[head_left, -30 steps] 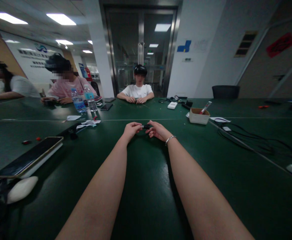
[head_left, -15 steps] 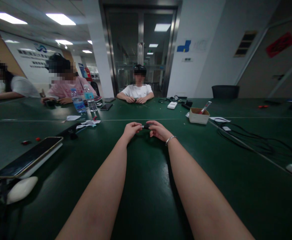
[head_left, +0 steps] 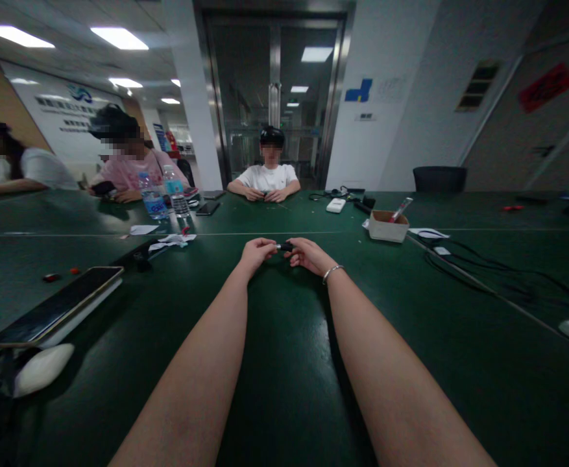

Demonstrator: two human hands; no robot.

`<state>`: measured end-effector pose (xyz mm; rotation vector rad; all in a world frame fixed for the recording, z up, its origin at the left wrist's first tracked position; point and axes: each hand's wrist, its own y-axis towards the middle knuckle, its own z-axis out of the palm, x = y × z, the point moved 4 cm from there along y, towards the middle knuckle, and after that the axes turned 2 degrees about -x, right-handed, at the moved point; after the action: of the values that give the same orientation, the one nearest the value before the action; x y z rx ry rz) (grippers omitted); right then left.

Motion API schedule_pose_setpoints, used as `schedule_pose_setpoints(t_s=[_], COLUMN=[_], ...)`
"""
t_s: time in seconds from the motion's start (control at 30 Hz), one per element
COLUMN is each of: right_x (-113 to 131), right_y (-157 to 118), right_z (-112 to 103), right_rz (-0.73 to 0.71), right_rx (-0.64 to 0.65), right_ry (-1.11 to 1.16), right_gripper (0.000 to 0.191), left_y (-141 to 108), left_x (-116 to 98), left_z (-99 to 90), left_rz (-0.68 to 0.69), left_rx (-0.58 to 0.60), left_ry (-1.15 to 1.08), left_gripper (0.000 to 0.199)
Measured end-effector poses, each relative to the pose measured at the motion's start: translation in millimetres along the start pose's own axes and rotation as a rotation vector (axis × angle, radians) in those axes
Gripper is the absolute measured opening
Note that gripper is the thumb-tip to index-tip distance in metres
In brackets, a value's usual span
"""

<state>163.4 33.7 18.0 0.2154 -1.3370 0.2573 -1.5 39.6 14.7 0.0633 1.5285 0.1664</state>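
Note:
Above the green table (head_left: pixel 284 337), both my arms reach forward and the hands meet around a small black cylinder with a silvery end (head_left: pixel 285 247). My left hand (head_left: pixel 259 254) pinches its silvery end between thumb and fingers. From the other side, the fingers of my right hand (head_left: pixel 312 256) are closed on the black end; a metal bangle (head_left: pixel 333 273) circles that wrist. The object lies roughly level between the two hands. Fingertips hide both its ends, and it is too small to tell its exact kind.
On the left lie a phone (head_left: pixel 60 305) on a white box, a white rounded object (head_left: pixel 45 370) and crumpled paper (head_left: pixel 172 242). Two water bottles (head_left: pixel 152 198) stand farther back. At right are a small box (head_left: pixel 388 227) and black cables (head_left: pixel 488 259). Several people sit around the table.
The fingers of my right hand have shifted slightly and curled in, so more of the black part shows. My left hand has stayed in place.

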Motion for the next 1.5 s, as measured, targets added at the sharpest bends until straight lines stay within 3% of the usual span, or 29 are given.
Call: schedule_pose_setpoints(t_s=[0.17, 0.37, 0.5, 0.7, 0.83, 1.03, 1.27, 1.5], right_x=[2.2, 0.1, 1.5, 0.2, 1.4, -2.9, -3.9, -3.0], right_y=[0.0, 0.8, 0.9, 1.0, 0.9, 4.4, 3.9, 2.4], right_z=[0.8, -0.5, -1.5, -0.9, -0.7, -1.5, -3.0, -2.6], right_rz=[-0.030, -0.013, -0.065, -0.024, -0.078, -0.016, -0.026, -0.026], right_rx=[0.017, 0.018, 0.005, 0.005, 0.032, 0.007, 0.004, 0.003], right_ry=[0.024, -0.018, 0.026, -0.035, 0.025, -0.012, 0.014, 0.024], right_gripper=[0.022, 0.011, 0.026, 0.013, 0.032, 0.009, 0.007, 0.007], left_y=[0.5, -0.3, 0.2, 1.6, 1.3, 0.5, 3.8, 3.5], left_x=[0.3, -0.4, 0.2, 1.4, 1.5, 0.2, 4.2, 6.2], left_z=[0.2, 0.4, -0.2, -0.7, -0.8, -0.2, 3.7, 6.2], left_rz=[-0.003, -0.001, -0.004, 0.005, 0.001, -0.008, 0.001, 0.055], left_rx=[-0.011, -0.012, -0.014, -0.006, -0.010, -0.013, 0.004, 0.029], left_ry=[-0.009, 0.001, 0.001, 0.005, -0.009, -0.011, 0.074, 0.168], left_gripper=[0.020, 0.019, 0.019, 0.020, 0.020, 0.018, 0.010, 0.022])
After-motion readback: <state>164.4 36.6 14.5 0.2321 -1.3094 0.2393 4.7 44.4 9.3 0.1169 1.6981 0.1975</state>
